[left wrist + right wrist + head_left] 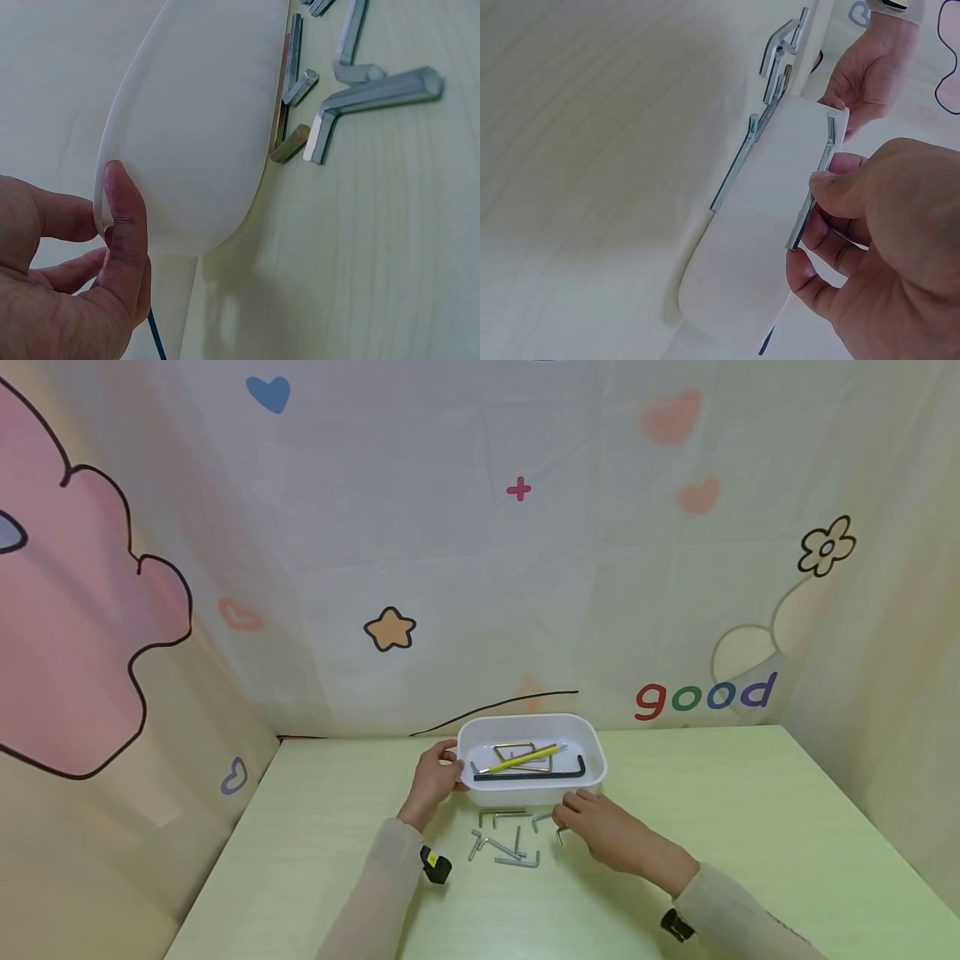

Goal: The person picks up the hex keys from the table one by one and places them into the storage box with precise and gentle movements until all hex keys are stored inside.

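The white tray [517, 796] is pinched at its rim by the left hand [437, 775], presumably for steadiness; a silver hex key [810, 201] is pinched (near mid-shaft, likely for balance) by the right hand [603, 829] before the tray; loose hex keys [517, 862] are spread on the counter [315, 827]

1. Head view: looks forward and down at the white tray [510, 796] from the person's side, the farthest off, with the curtain [600, 527] behind the tray.
2. Left wrist view: close, near the tray's left end, facing its near wall, turned sideways.
3. Right wrist view: close, near the tray's right end, turned sideways the opposite way.
4. Both wrist views share the tray's near wall and hex keys [733, 169] beside it.
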Action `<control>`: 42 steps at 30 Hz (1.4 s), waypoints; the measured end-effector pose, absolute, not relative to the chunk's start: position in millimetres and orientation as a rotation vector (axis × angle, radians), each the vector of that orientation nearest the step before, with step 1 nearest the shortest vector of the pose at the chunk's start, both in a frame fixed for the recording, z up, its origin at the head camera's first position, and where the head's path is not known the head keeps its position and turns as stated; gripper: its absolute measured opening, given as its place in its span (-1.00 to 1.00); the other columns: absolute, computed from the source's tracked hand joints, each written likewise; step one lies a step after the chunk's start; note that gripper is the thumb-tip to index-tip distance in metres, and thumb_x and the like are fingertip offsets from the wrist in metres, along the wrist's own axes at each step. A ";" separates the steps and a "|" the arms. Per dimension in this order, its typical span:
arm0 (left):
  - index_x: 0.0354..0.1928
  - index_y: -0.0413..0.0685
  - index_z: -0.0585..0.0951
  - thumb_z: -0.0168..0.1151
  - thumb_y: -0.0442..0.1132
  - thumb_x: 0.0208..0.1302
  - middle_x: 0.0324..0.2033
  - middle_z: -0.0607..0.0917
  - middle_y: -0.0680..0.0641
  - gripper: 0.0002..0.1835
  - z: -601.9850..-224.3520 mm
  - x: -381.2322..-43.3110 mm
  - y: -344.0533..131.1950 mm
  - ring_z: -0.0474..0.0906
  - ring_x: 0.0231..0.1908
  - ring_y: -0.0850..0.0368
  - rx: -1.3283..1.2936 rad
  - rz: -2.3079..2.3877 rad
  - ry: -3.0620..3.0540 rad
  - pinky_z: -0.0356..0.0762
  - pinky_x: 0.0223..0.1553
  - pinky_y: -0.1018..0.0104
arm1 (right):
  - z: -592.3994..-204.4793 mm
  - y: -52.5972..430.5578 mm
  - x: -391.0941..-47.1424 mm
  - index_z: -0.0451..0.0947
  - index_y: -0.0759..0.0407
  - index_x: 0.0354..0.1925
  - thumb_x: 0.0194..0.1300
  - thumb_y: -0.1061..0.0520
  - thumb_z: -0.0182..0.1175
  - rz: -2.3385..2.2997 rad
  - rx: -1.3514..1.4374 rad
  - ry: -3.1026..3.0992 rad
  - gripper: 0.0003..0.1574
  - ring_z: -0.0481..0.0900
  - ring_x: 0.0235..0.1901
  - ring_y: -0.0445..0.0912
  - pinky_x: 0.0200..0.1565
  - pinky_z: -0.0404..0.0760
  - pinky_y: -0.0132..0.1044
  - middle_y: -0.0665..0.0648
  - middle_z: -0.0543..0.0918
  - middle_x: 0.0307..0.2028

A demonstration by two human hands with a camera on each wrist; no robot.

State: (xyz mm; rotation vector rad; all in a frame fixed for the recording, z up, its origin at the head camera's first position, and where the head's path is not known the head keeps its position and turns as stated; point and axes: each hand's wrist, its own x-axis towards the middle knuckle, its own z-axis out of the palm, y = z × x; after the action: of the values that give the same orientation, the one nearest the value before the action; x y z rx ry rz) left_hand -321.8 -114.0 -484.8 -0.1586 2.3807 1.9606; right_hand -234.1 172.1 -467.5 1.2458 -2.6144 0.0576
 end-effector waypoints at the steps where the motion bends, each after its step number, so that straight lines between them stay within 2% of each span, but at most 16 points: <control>1: 0.31 -0.17 0.42 0.12 -0.42 0.35 -0.15 0.44 -0.14 -0.52 -484.7 -321.8 -113.9 0.56 -0.34 0.01 -0.161 1.961 2.380 0.71 -0.43 0.36 | -466.8 171.8 -234.0 0.48 0.01 -0.12 0.24 0.32 0.27 0.055 1.241 -2.612 -0.70 0.40 -0.19 -0.17 -0.16 0.54 -0.28 -0.06 0.51 -0.21; 11: 0.31 -0.16 0.43 0.11 -0.42 0.35 -0.14 0.45 -0.15 -0.52 -485.5 -322.3 -113.7 0.59 -0.31 -0.03 -0.152 1.952 2.385 0.72 -0.42 0.36 | -454.2 165.9 -236.2 0.45 0.01 -0.10 0.25 0.31 0.26 0.034 1.199 -2.634 -0.68 0.44 -0.19 -0.13 -0.17 0.54 -0.25 -0.03 0.52 -0.19; 19: 0.30 -0.17 0.43 0.11 -0.41 0.35 -0.14 0.44 -0.15 -0.52 -486.6 -323.0 -113.9 0.59 -0.33 -0.03 -0.153 1.949 2.384 0.72 -0.43 0.35 | -437.2 160.4 -242.0 0.47 0.04 -0.06 0.15 0.40 0.31 -0.009 1.196 -2.653 -0.56 0.46 -0.14 -0.08 -0.05 0.60 -0.19 0.03 0.54 -0.14; 30: 0.30 -0.16 0.43 0.11 -0.41 0.35 -0.15 0.44 -0.14 -0.53 -485.9 -324.6 -114.1 0.57 -0.35 0.03 -0.131 1.963 2.388 0.73 -0.41 0.34 | -425.3 158.2 -254.3 0.45 0.05 -0.08 0.14 0.42 0.30 -0.029 1.153 -2.620 -0.55 0.48 -0.14 -0.06 -0.14 0.54 -0.22 0.05 0.55 -0.12; 34: 0.30 -0.16 0.44 0.11 -0.42 0.35 -0.15 0.44 -0.14 -0.53 -485.7 -324.2 -114.3 0.56 -0.36 0.04 -0.128 1.971 2.381 0.72 -0.42 0.34 | -421.9 157.8 -259.7 0.45 0.07 -0.09 0.11 0.46 0.30 -0.008 1.151 -2.599 -0.53 0.50 -0.12 -0.04 -0.11 0.57 -0.18 0.06 0.56 -0.12; 38: 0.30 -0.17 0.43 0.11 -0.42 0.35 -0.15 0.44 -0.14 -0.53 -485.7 -323.6 -114.1 0.55 -0.38 0.06 -0.131 1.970 2.369 0.72 -0.43 0.34 | -418.2 156.5 -265.8 0.46 0.08 -0.06 0.11 0.39 0.35 0.020 1.123 -2.631 -0.54 0.49 -0.11 -0.03 -0.06 0.59 -0.14 0.07 0.57 -0.12; 42: 0.30 -0.17 0.43 0.11 -0.42 0.34 -0.16 0.44 -0.14 -0.52 -486.5 -323.3 -114.3 0.53 -0.39 0.08 -0.132 1.973 2.369 0.72 -0.43 0.34 | -414.4 154.2 -272.2 0.46 0.08 -0.05 0.13 0.38 0.34 0.018 1.100 -2.636 -0.54 0.47 -0.16 -0.05 -0.09 0.59 -0.17 0.06 0.55 -0.15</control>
State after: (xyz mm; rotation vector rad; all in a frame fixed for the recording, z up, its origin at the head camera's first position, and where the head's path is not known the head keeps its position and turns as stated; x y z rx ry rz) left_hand -323.3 -114.3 -486.5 -0.1319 2.3688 1.9727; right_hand -272.2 154.2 -414.4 1.0999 -2.6362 0.0180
